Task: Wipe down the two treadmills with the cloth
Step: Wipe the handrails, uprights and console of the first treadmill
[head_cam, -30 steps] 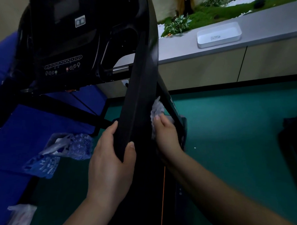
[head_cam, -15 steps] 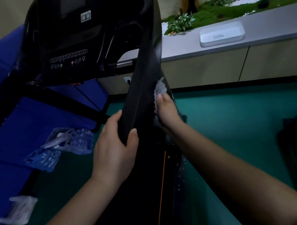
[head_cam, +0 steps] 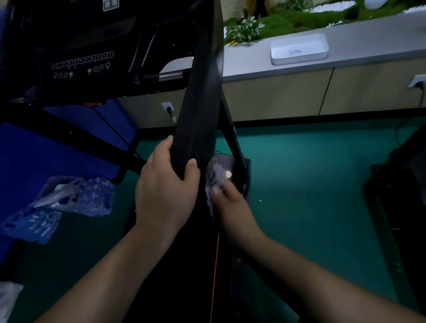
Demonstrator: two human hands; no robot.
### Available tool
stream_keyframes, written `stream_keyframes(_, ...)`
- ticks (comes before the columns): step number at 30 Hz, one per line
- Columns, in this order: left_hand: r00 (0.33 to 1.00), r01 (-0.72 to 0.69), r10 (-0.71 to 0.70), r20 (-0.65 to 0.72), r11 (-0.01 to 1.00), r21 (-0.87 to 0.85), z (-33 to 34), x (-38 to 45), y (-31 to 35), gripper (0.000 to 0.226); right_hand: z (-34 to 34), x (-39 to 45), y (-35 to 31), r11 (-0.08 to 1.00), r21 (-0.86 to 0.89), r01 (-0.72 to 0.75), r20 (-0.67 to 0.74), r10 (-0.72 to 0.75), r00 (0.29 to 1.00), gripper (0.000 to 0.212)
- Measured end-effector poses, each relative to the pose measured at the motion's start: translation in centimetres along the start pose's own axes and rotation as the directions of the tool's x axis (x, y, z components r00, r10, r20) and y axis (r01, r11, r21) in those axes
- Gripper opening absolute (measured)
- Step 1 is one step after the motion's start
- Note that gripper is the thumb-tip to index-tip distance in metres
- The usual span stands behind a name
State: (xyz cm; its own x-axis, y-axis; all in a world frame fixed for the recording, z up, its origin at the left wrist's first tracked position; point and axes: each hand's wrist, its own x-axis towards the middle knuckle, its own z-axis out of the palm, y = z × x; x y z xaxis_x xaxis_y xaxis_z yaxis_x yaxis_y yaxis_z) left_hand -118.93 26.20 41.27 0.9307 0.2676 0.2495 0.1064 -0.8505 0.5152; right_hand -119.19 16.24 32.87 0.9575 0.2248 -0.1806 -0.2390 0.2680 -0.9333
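We're mid-job: left hand grips treadmill upright, right hand pinches cloth vs its side; 2nd treadmill prob. untouched.

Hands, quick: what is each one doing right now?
Left hand: grips the treadmill's black upright post, fingers and thumb curled round it.
Right hand: holds the crumpled cloth against the post's lower side.
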Motion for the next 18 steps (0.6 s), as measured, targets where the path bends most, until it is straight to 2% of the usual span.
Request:
stream_keyframes(4, 0.999, -0.034, 0.034, 0.010, 0.999, -0.002, -0.1, -0.1, -0.3, 0.062, 0.5, 2.7, -2.0, 0.999, -0.017, 0.031, -0.089, -0.033, 0.996, 0.033)
stream_keyframes(8, 0.998, -0.069, 0.069, 0.013, 0.998, -0.013, 0.0, 0.0, -1.0, 0.063, 1.2, 1.5, -1.3, 0.994, -0.105, 0.027, -0.168, -0.044, 0.985, 0.021)
stream_keyframes(10, 0.996, -0.089, 0.090, 0.017, 0.995, -0.047, 0.0, 0.0, -1.3, 0.063, 1.8, -0.4, 0.2, 0.994, -0.103, 0.035, -0.166, -0.052, 0.985, 0.021)
stream_keyframes(13, 0.995, -0.094, 0.096, 0.016, 0.991, -0.097, 0.0, 0.0, -1.3, 0.064, 2.5, -3.5, 1.5, 0.993, -0.091, 0.072, -0.161, -0.086, 0.983, 0.034)
stream_keyframes(17, 0.995, -0.097, 0.097, 0.001, 0.990, -0.106, -0.1, 0.0, -1.4, 0.063, 2.3, -3.8, 1.2, 0.994, -0.100, 0.036, -0.161, -0.052, 0.986, 0.020)
stream_keyframes(18, 0.996, -0.093, 0.094, 0.006, 0.990, -0.107, 0.0, 0.2, -1.5, 0.063, 2.2, -3.3, 0.7, 0.991, -0.130, 0.038, -0.157, -0.059, 0.986, 0.024)
